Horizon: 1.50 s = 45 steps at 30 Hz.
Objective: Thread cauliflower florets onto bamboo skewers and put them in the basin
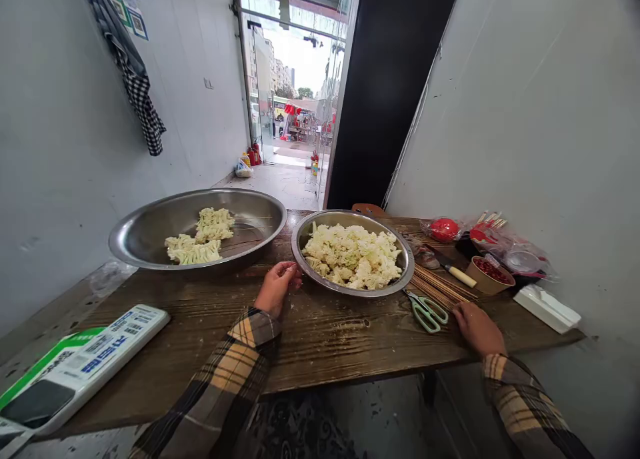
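Cauliflower (pixel 353 253) heaped in the steel bowl (pixel 409 265), at my twelve o'clock on the counter (pixel 320 352).
I see my left hand (pixel 277 289) curled narrow at the bowl's eight o'clock, my right hand (pixel 479 327) at four, by skewers (pixel 431 287) and scissors (pixel 425 312); I can't tell whether either grips anything. A wider pan (pixel 145 231) sits at nine.
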Each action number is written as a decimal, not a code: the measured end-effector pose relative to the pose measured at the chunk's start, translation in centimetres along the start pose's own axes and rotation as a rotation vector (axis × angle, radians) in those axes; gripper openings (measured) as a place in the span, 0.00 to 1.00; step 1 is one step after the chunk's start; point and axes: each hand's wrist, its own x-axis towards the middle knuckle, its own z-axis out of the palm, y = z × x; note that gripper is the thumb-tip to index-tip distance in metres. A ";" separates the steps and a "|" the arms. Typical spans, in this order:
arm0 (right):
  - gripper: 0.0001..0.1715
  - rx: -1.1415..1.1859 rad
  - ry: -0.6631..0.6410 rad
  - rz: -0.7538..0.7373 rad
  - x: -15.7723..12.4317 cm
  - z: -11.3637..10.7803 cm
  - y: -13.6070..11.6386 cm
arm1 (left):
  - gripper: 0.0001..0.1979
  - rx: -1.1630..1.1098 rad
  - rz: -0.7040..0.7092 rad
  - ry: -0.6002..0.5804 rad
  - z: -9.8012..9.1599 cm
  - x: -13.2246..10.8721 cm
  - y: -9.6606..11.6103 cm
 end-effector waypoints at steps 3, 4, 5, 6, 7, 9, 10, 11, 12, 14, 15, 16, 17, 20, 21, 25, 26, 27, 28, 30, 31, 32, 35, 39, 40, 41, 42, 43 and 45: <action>0.12 -0.037 0.009 0.039 -1.1 -0.7 0.4 | 0.22 -0.010 0.003 -0.002 -0.1 0.2 -0.2; 0.12 -0.043 0.016 0.065 -1.6 -1.0 0.7 | 0.22 -0.014 0.003 -0.003 -0.2 0.2 -0.2; 0.13 -0.040 0.028 0.098 -2.1 -1.4 0.9 | 0.22 -0.018 0.003 -0.004 -0.2 0.3 -0.2; 0.14 -0.028 0.048 0.137 -2.6 -1.7 1.2 | 0.22 -0.020 0.004 -0.004 -0.3 0.3 -0.3; 0.15 -0.001 0.076 0.180 -3.1 -2.1 1.4 | 0.22 -0.022 0.005 -0.005 -0.3 0.3 -0.3; 0.18 0.098 0.142 0.268 -4.0 -3.1 1.3 | 0.22 -0.023 0.010 -0.008 -0.2 0.2 -0.2; 0.20 0.166 0.176 0.309 -4.4 -3.6 1.0 | 0.21 -0.023 0.010 -0.009 -0.2 0.1 -0.2; 0.23 0.249 0.209 0.350 -4.7 -4.2 0.3 | 0.21 -0.021 0.008 -0.009 -0.1 0.0 -0.2; 0.25 0.342 0.241 0.390 -5.0 -4.7 -0.6 | 0.21 -0.020 0.006 -0.006 -0.1 -0.1 -0.1; 0.30 0.570 0.305 0.439 -5.7 -5.8 -3.3 | 0.22 -0.024 0.009 0.015 -0.1 -0.1 0.0; 0.31 0.679 0.326 0.454 -6.2 -6.2 -4.9 | 0.22 -0.027 0.018 0.035 -0.1 -0.1 0.1; 0.32 0.757 0.330 0.454 -6.7 -6.5 -6.8 | 0.23 -0.027 0.036 0.063 -0.1 0.0 0.2; 0.32 0.804 0.320 0.434 -7.4 -6.6 -8.8 | 0.23 -0.023 0.066 0.100 -0.2 0.0 0.3; 0.27 0.807 0.220 0.326 -9.5 -6.3 -14.6 | 0.23 0.017 0.210 0.218 -0.1 -0.5 1.1; 0.25 0.795 0.201 0.269 -10.0 -6.1 -16.3 | 0.23 0.032 0.260 0.244 0.1 -1.0 1.4; 0.18 0.770 0.151 -0.048 -11.2 -5.3 -21.2 | 0.19 0.070 0.352 0.136 2.1 -4.6 3.4; 0.16 0.758 0.141 -0.120 -11.3 -5.2 -21.9 | 0.18 0.083 0.341 0.051 2.7 -5.8 4.0; 0.16 0.745 0.136 -0.179 -11.3 -5.1 -22.4 | 0.17 0.096 0.321 -0.045 3.4 -6.8 4.6; 0.15 0.733 0.141 -0.225 -11.2 -5.0 -22.9 | 0.16 0.096 0.297 -0.131 4.1 -7.8 5.2; 0.15 0.726 0.166 -0.298 -11.2 -5.0 -23.4 | 0.14 0.094 0.256 -0.234 5.1 -9.2 6.1; 0.14 0.727 0.177 -0.326 -11.2 -4.9 -23.6 | 0.14 0.085 0.243 -0.258 5.4 -9.6 6.5; 0.14 0.726 0.181 -0.347 -11.3 -4.9 -23.6 | 0.13 0.073 0.230 -0.268 5.6 -9.8 6.7; 0.13 0.711 0.196 -0.332 -11.8 -4.7 -23.4 | 0.12 0.025 0.198 -0.231 5.7 -10.0 6.8; 0.13 0.715 0.210 -0.234 -12.3 -4.4 -23.0 | 0.13 0.005 0.142 -0.182 5.6 -10.1 6.2; 0.13 0.726 0.195 -0.239 -12.4 -4.3 -23.0 | 0.13 0.004 0.120 -0.207 5.6 -10.2 6.1; 0.13 0.739 0.173 -0.258 -12.5 -4.2 -23.0 | 0.14 0.003 0.099 -0.240 5.6 -10.3 6.1; 0.13 0.754 0.151 -0.277 -12.5 -4.0 -23.1 | 0.15 0.003 0.082 -0.271 5.7 -10.3 6.1; 0.13 0.768 0.125 -0.292 -12.5 -3.8 -23.2 | 0.16 0.006 0.072 -0.293 5.7 -10.3 6.1; 0.14 0.795 0.073 -0.313 -12.3 -3.5 -23.4 | 0.15 0.018 0.069 -0.302 5.9 -10.3 6.1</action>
